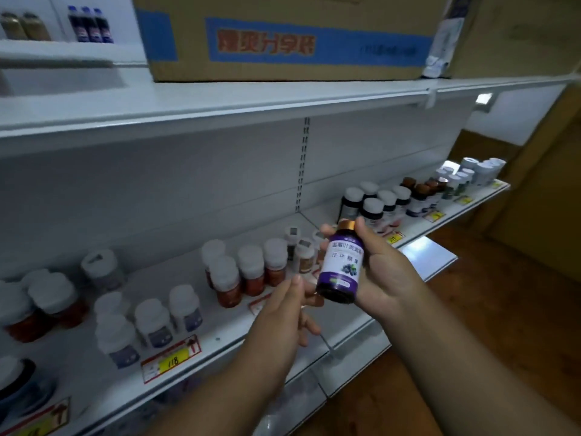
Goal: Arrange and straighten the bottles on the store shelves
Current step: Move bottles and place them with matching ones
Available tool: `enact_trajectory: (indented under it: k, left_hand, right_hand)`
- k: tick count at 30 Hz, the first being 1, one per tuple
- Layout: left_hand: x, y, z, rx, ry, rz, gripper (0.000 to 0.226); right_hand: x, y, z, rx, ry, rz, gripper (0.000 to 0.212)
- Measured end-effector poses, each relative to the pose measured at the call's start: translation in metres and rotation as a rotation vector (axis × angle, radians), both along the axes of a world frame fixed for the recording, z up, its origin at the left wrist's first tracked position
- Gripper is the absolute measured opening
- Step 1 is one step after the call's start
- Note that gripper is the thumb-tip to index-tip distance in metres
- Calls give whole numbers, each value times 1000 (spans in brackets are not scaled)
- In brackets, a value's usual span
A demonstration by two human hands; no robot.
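far left of shelf: red-filled bottles (47, 305) with white caps stand in a loose cluster near the shelf's left end, and a dark bottle (19, 380) sits lower at the frame edge.
price tag: a red and yellow tag (171, 358) marked 118 lies on the front lip of the white shelf (220, 335).
white-capped bottles: a small group with purple labels (154, 324) stands just behind that tag, not in a straight row.
amber bottles: four or so with white caps (248, 272) stand close together mid-shelf, slightly staggered.
left hand: the left hand (290, 313) is raised in front of the shelf, its fingertips at the base of the held bottle; whether it actually pinches the bottle i cannot tell.
purple bottle: the purple bottle (341, 261) has a gold cap and a blueberry label, and is held upright, tipped a little to the left, in the air in front of the shelf (not standing on it).
right hand: the right hand (377, 265) is wrapped round the purple bottle, thumb near the cap and fingers behind the label.
dark bottles: a block of white-capped dark bottles (374, 202) stands behind the hands, to the right of the shelf upright.
far right: brown-capped bottles (423, 191) and then white containers (481, 169) run toward the shelf's right end.
above: a cardboard box (283, 36) with a blue band sits on the upper shelf, with cola bottles (89, 25) to its left.
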State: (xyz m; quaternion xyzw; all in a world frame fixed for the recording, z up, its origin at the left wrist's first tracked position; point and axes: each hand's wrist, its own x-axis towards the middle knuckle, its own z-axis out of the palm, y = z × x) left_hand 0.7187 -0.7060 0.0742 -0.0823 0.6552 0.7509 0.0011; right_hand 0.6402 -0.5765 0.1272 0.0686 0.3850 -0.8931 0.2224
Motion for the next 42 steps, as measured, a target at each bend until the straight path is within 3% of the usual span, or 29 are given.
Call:
enact_trajectory:
  k: [3, 7, 13, 18, 28, 32, 34, 37, 42]
  left_hand:
    - [-20, 64, -1, -46, -6, -74, 54]
    - [-48, 172, -7, -148, 18, -197, 47]
    - [-85, 320, -4, -309, 122, -355, 31]
    - [-129, 392, -3, -369, 188, -391, 45]
    - [-274, 487, -29, -417, 297, -480, 57]
    - [-338, 509, -18, -446, 306, -547, 82]
    - [-367, 510, -13, -470, 308, -537, 75]
    - [-402, 495, -13, -488, 301, -469, 56]
    - [-457, 445, -23, -662, 267, -159, 66]
  right_hand:
    - [-4, 67, -8, 164, 7, -86, 52]
    - [-9, 166, -6, 404, 129, -298, 19]
    - [-30, 306, -6, 714, 281, -477, 17]
    - [-63, 385, -1, 763, 301, -502, 16]
    - [-190, 475, -15, 928, 380, -528, 14]
    - [-244, 506, -4, 905, 397, -508, 16]
    - [-274, 511, 0, 888, 422, -492, 16]
    - [-324, 505, -2, 801, 449, -485, 14]
    - [-416, 472, -11, 813, 568, -297, 10]
